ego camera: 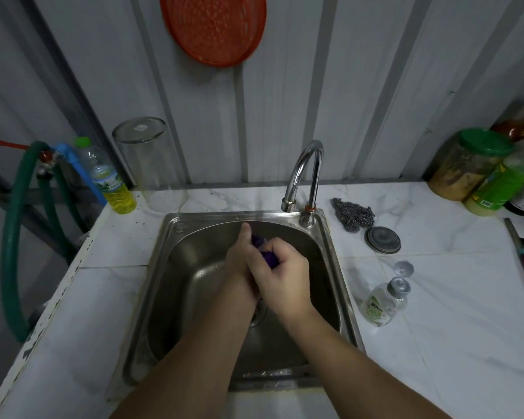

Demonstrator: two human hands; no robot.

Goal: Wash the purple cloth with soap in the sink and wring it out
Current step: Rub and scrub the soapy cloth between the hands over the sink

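One steel sink [161, 285] (white tiled counter [436, 343])

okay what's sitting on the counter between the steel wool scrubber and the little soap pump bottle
In the head view, a round grey metal lid lies flat on the counter between the steel wool scrubber and the soap pump bottle; otherwise bare tile.

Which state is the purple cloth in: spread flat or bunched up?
Bunched up. Only a small wad of the purple cloth shows, squeezed between the left hand and right hand over the sink.
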